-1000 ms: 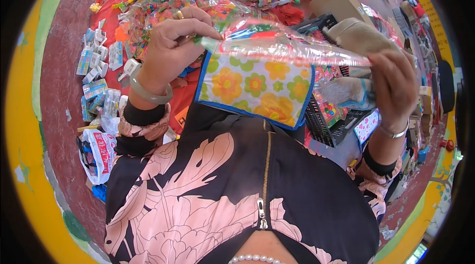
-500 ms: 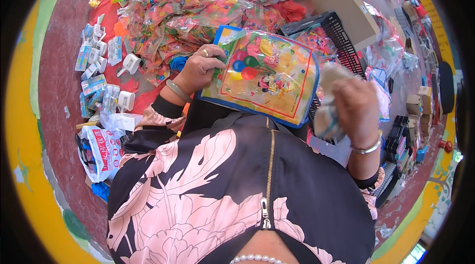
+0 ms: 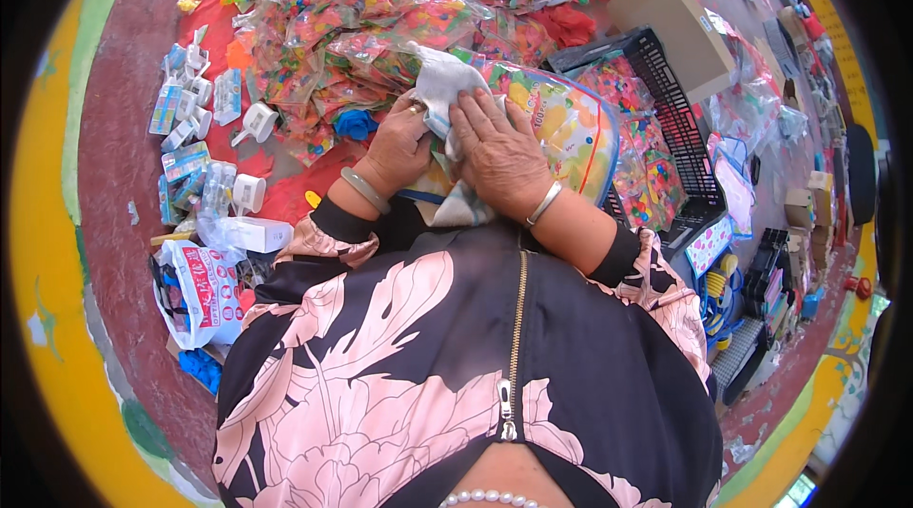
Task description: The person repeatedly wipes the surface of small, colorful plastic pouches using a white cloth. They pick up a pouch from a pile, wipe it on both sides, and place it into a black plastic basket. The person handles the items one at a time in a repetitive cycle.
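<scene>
Across my lap lies a flat printed plastic bag (image 3: 580,132) with a cartoon and balloon print, a red line and a blue border. My left hand (image 3: 396,148), wearing a ring and a pale bangle, is closed on its left edge, fingers curled. Over the bag's left part a pale cloth (image 3: 443,80) is spread, hanging down toward my lap. My right hand (image 3: 499,151), with a silver bangle, lies flat on this cloth, fingers stretched out and pressing down. Much of the print is hidden beneath the cloth and hand.
A large heap of clear packets (image 3: 371,28) with colourful pieces lies ahead on red sheeting. To the right stand a black plastic crate (image 3: 680,142) holding more packets and a cardboard box (image 3: 670,32). White and blue packaged items (image 3: 181,108) and a white carrier bag (image 3: 195,294) sit left.
My right hand has swung in from the right with the cloth and now rests on the bag's left part. My left hand has moved slightly down, still at the bag's left edge.
</scene>
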{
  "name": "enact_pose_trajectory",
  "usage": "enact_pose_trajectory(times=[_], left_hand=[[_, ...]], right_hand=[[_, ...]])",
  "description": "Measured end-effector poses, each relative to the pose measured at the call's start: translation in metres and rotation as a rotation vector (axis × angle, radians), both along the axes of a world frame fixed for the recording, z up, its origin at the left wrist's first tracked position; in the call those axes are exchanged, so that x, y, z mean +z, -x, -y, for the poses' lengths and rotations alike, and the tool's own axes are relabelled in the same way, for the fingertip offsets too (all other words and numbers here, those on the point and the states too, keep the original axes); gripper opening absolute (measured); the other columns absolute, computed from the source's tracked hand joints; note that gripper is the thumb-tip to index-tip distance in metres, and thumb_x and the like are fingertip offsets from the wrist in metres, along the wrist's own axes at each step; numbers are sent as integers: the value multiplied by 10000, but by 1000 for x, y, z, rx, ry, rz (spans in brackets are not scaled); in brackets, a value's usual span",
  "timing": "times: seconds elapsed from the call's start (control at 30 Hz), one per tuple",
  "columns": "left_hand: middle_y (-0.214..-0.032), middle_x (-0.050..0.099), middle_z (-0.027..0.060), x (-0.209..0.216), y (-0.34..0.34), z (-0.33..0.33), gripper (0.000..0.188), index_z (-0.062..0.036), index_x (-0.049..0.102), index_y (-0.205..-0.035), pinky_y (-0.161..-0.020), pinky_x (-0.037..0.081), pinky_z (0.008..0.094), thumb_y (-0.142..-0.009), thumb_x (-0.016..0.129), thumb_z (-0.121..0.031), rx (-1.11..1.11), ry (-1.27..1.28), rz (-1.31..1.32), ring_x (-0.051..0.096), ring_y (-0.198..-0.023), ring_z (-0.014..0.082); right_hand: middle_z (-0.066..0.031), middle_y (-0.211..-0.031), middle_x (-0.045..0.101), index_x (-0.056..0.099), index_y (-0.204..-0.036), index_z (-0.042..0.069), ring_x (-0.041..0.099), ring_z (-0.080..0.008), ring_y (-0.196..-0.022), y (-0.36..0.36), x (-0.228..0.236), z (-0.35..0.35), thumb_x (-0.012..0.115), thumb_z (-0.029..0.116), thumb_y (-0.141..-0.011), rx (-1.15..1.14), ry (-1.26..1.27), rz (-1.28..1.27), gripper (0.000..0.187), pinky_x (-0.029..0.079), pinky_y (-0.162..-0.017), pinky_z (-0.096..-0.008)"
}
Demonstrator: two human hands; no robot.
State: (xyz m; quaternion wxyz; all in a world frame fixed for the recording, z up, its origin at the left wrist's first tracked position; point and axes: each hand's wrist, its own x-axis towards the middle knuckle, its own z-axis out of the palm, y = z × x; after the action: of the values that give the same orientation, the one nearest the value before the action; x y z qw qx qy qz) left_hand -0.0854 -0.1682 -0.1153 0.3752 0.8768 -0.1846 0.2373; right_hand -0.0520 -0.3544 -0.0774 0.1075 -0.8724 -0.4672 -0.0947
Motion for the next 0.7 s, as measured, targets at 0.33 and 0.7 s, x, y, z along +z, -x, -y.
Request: enact_pose_trajectory(times=[0.33, 0.7], left_hand=[[-1184, 592, 199, 0, 3, 6, 209, -14, 611, -766, -998, 381, 385, -699, 477, 133, 27, 96, -97, 502, -1186, 343], [-1208, 584, 190, -7, 7, 2, 245, -22, 610, -764, -996, 383, 366, -701, 448, 151, 33, 139, -100, 490, -1213, 321]], right_hand=[[-177, -1354, 437, 466, -1268, -17, 379, -315, -1292, -19, 1, 25, 445, 154, -824, -231, 104, 79, 476, 260, -1071, -458], [-209, -1274, 503, 493, -1235, -32, 480, -350, -1183, -13, 6, 104, 515, 88, -764, -438, -93, -2, 486, 373, -994, -414]])
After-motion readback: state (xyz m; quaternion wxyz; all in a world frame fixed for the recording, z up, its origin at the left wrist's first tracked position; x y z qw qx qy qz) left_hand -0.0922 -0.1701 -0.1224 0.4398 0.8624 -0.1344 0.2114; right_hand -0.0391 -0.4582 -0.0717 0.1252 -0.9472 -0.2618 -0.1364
